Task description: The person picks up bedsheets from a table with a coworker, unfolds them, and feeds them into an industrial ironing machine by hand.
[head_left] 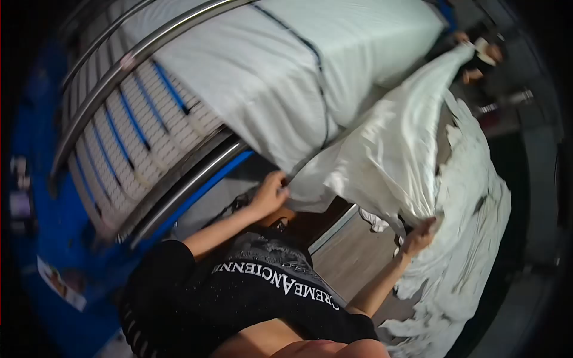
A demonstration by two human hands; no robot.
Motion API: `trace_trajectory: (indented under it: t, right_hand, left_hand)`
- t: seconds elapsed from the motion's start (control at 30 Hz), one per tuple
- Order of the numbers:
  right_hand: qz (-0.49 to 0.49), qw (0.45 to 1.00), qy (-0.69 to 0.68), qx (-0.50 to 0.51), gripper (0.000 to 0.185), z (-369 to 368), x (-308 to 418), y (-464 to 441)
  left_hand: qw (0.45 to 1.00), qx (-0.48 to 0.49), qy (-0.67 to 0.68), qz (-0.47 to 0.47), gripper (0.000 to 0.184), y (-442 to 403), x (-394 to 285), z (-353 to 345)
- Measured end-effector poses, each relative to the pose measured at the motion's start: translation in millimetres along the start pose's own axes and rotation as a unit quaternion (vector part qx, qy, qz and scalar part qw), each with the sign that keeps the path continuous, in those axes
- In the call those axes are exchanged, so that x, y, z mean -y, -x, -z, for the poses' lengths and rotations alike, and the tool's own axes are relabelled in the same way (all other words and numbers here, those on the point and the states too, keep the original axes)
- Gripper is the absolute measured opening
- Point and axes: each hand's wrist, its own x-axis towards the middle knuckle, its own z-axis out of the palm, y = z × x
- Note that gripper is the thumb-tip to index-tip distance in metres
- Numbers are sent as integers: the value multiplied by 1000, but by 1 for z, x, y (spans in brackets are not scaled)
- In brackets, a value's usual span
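Note:
A white, glossy, leather-like hide (388, 149) stretches in folds between my two hands and a co-worker at the far right. My right hand (421, 236) is closed on its near edge, bunching the material into creases. At the hide's left corner, beside the machine's front edge, my left hand (271, 194) is closed with curled fingers; the pinch itself is partly hidden. The co-worker's hand (462, 38) holds the far upper corner. Behind the hide lies the broad white covering (268, 77) of the machine, with a dark line running across it.
Ragged white hides (471, 232) hang in a heap to my right. Steel rails (161, 39) and a bed of belts with blue strips (128, 131) are on the left. Blue flooring (54, 221) lies at far left, and a grey-brown board (352, 250) is below the hide.

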Motion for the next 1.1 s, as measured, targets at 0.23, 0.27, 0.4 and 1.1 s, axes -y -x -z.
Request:
trace_trajectory:
  t: [0.23, 0.27, 0.4, 1.1]
  right_hand:
    - [126, 985, 54, 106, 41, -48, -11, 67]
    - [70, 988, 46, 132, 41, -47, -6, 69]
    - [26, 987, 22, 157, 41, -44, 40, 70]
    - [-11, 994, -15, 111, 31, -13, 29, 22]
  left_hand:
    - [956, -264, -108, 67, 34, -65, -5, 70]
    - [954, -275, -98, 67, 33, -72, -3, 71]
    - [977, -65, -144, 144, 16, -89, -2, 84]
    - [945, 161, -255, -124, 15, -71, -36, 238]
